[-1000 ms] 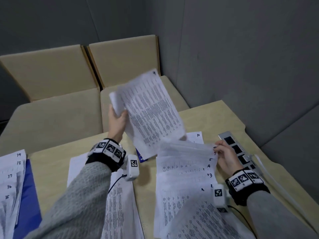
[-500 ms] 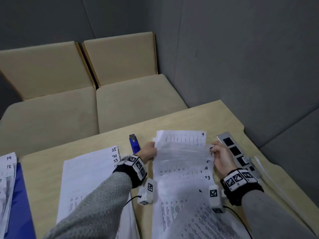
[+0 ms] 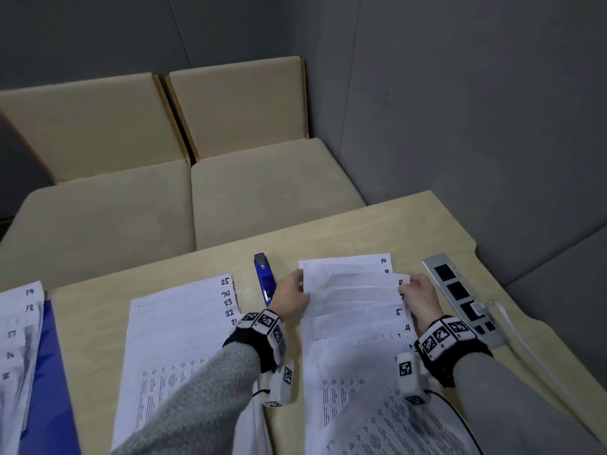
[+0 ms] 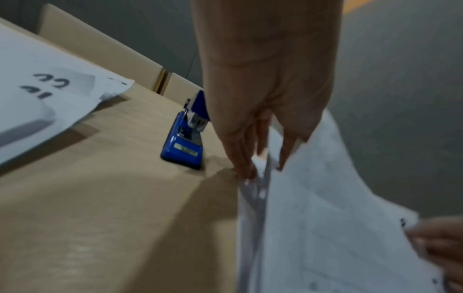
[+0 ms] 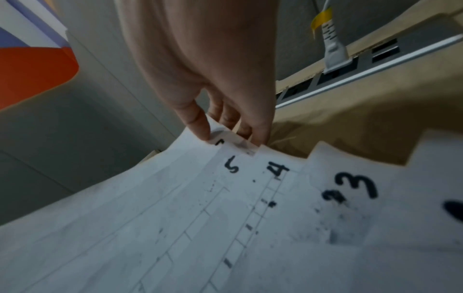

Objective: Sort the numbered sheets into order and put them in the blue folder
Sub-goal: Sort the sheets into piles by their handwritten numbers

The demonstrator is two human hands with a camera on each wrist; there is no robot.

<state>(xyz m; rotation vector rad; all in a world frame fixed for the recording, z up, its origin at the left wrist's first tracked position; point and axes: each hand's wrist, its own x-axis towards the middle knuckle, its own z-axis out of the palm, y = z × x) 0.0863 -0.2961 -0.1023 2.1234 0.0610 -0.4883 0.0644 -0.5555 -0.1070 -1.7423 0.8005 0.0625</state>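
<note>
Three fanned piles of numbered sheets lie on the table. The right pile (image 3: pixel 354 326) shows 10 down to 4 along its right edge. My left hand (image 3: pixel 299 285) pinches the left edge of an upper sheet (image 3: pixel 353 284) there, and my right hand (image 3: pixel 410 288) pinches its right corner by the 8. In the left wrist view my left hand (image 4: pixel 260 160) has thumb and fingers closed on the paper edge (image 4: pixel 325 198). In the right wrist view my right hand (image 5: pixel 225 134) grips the corner above 5 and 4. The blue folder (image 3: pixel 49 372) lies far left under the pile (image 3: pixel 16 339) numbered 19 down.
A middle pile (image 3: pixel 177 330) shows 25 to 21. A blue stapler (image 3: pixel 264 279) (image 4: pixel 185 138) lies between the middle and right piles, just left of my left hand. A silver power strip (image 3: pixel 460 297) (image 5: pixel 350 75) with a plugged cable runs along the table's right edge. Beige seats stand beyond.
A second ago my left hand held a sheet up in the air. The sheet came down onto the right pile, and both hands now grip its edges.
</note>
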